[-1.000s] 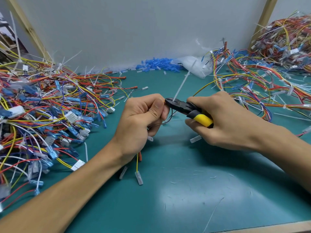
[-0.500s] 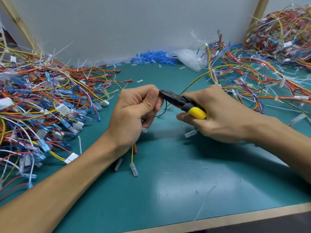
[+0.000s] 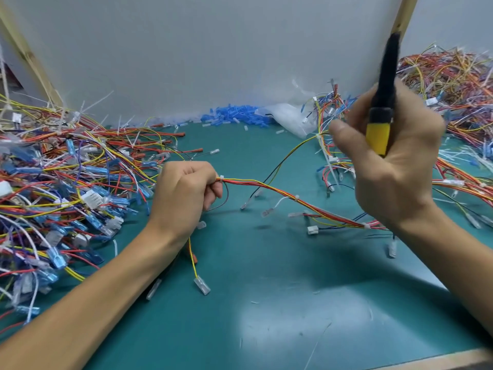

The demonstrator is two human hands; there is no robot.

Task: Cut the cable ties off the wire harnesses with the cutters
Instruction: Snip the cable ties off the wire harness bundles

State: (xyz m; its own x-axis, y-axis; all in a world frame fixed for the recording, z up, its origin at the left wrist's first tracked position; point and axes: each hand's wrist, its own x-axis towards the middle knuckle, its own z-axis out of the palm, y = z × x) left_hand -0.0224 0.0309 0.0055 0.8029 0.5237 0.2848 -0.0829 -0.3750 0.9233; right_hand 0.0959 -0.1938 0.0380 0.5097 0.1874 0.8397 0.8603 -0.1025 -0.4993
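My left hand [image 3: 184,193] grips one end of a wire harness [image 3: 280,192] of red, yellow and orange wires, which stretches right across the green mat. White cable ties sit on it at my fingers [image 3: 220,178], midway [image 3: 296,197] and near my right wrist [image 3: 366,225]. My right hand [image 3: 394,166] is raised at the right and grips the cutters [image 3: 381,102] by their yellow and black handles, black jaws pointing up and blurred. The cutters are well clear of the harness.
A big heap of harnesses with blue terminals [image 3: 53,188] fills the left side. Another heap [image 3: 453,84] lies at the back right. Loose blue sleeves [image 3: 234,117] and a white bag [image 3: 290,116] lie by the back wall. The green mat [image 3: 266,303] ends at a wooden front edge.
The cutters were at my left fingers with jaws on the harness; my right hand has lifted away up and right. The harness now stretches out between my hands.
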